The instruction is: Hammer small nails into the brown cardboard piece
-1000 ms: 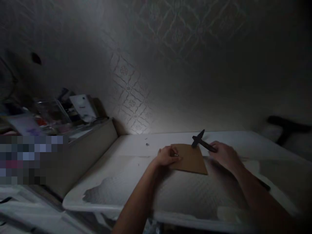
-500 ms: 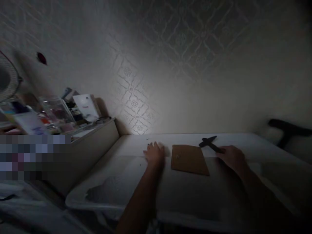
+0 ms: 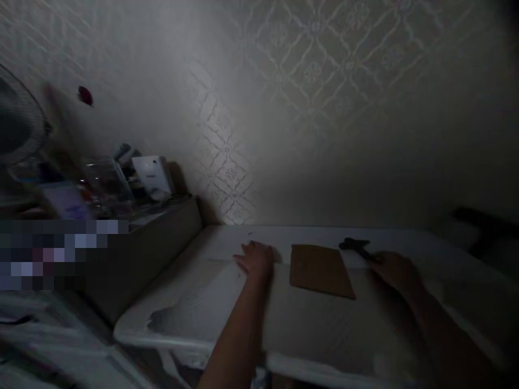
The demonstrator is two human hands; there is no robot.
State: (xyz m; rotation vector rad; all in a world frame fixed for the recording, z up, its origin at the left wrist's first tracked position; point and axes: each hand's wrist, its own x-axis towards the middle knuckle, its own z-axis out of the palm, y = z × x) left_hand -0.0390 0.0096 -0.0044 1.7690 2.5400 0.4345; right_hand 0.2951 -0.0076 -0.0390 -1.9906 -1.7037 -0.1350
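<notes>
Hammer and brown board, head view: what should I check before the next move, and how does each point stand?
1. Right hand has its grip closed on the hammer: ok.
2. Hammer head over the brown board: not ok, it is by the far right corner.
3. Board flat on the table: ok.
4. Left hand apart from the board: ok, it is to the left.
5. Left hand free of small items: cannot tell, too dim and blurred.

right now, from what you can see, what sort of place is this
Probably a room in a home: there is a patterned wall, a fan at the left and a white table against the wall.
</notes>
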